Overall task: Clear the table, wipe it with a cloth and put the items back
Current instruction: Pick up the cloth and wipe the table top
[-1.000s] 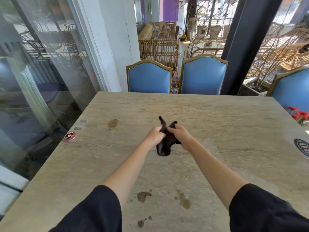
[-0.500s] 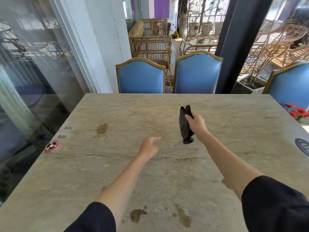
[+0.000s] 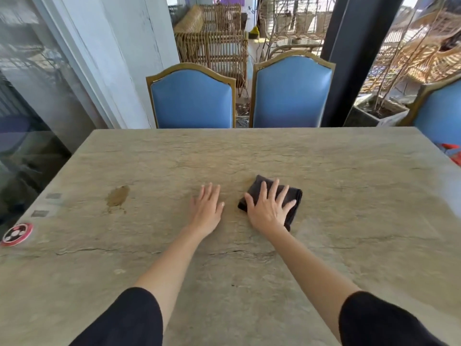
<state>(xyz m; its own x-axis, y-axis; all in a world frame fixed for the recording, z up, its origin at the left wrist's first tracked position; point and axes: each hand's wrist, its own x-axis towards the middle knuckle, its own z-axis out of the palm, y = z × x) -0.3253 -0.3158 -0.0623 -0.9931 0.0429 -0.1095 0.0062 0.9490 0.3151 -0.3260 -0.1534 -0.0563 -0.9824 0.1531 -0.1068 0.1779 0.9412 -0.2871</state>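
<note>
So, where it's at: the tabletop [image 3: 349,221] has nothing loose on it that I can see, so I'd call this the wiping step, with putting the items back not yet done.
Cloth [image 3: 258,183]: dark, folded into a thick pad, lying flat on the tabletop a bit right of centre. Folded like that, it probably gives something firm to push.
Right hand [image 3: 269,208]: palm down on top of the cloth, fingers [image 3: 274,188] straight and spread wide, pressing rather than gripping. That looks like it's for even pressure.
Left hand [image 3: 205,208]: flat on the bare stone just beside the cloth, fingers straight and near together, holding nothing. Looks like a brace for leaning in.
Stain [image 3: 118,196]: brownish patch off to the left, well apart from the cloth, so that's likely where the cloth needs to go.
Other stuff: red round sticker [image 3: 16,233] at the left edge, two blue chairs [image 3: 192,103] at the far side.
</note>
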